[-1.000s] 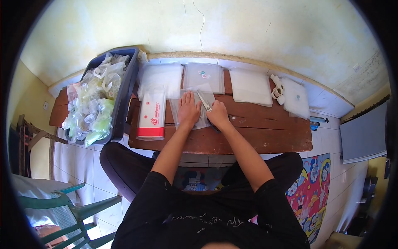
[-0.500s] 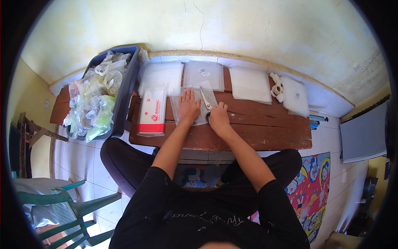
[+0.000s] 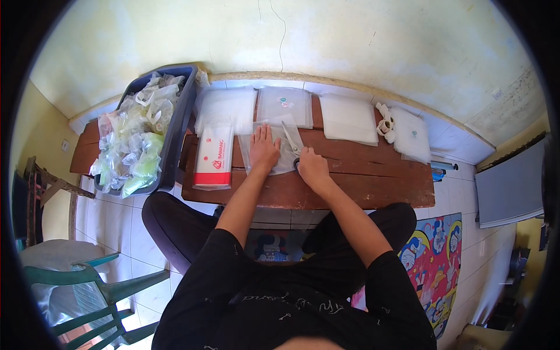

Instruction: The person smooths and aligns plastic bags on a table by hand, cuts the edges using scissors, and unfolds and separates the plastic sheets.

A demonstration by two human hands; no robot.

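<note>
My left hand (image 3: pixel 264 149) lies flat, fingers stretched out, on a clear plastic bag (image 3: pixel 282 162) on the wooden bench. Scissors (image 3: pixel 290 139) are gripped in my right hand (image 3: pixel 313 167) at the bag's right side. Their blades point up and to the left over the bag and look slightly parted; whether they touch the plastic, I cannot tell. Just left of the bag is a white and red packet (image 3: pixel 213 156) printed "BAWANG". Behind my hands lie a stack of clear bags (image 3: pixel 226 109) and another stack (image 3: pixel 286 105) with a small printed mark.
The brown wooden bench (image 3: pixel 361 172) also bears a stack of whitish plastic sheets (image 3: pixel 349 119), white rolls (image 3: pixel 385 123) and more bags (image 3: pixel 412 135) at right. A dark tub (image 3: pixel 185 111) full of bagged items stands left. A green chair (image 3: pixel 99 286) is at lower left.
My right hand has shifted slightly to the right with the scissors. My left hand stays flat on the bag. The whole view has moved a little.
</note>
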